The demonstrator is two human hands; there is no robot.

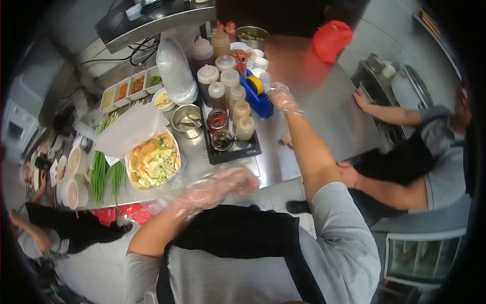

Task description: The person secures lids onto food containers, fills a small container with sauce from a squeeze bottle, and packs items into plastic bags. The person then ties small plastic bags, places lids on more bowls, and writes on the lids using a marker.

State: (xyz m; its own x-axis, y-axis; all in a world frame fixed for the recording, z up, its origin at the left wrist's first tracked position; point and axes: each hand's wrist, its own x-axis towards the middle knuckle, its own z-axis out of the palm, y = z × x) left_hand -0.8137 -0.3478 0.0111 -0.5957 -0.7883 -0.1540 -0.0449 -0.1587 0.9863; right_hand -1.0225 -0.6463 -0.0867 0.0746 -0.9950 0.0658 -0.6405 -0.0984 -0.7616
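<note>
My right hand (282, 98), in a clear plastic glove, reaches to a blue tape dispenser (259, 105) with a yellow roll of tape (255, 85). Its fingers look curled at the dispenser's side; what they hold, if anything, is hidden. My left hand (230, 181), gloved too, hovers by the table's front edge, blurred by motion. Left of it sits an open white takeaway box (176, 169) filled with noodles and shredded vegetables (154, 161). The box's lid (129, 129) stands raised. A black tray (234, 156) of sauce bottles (245, 127) lies between my hands.
Long green stalks (99, 177) lie left of the box. Behind are a metal pot (187, 121), a bag of plastic (176, 71) and white ingredient tubs (137, 86). A red plastic bag (331, 40) rests at the far right. Co-workers stand right (400, 167) and left (61, 228).
</note>
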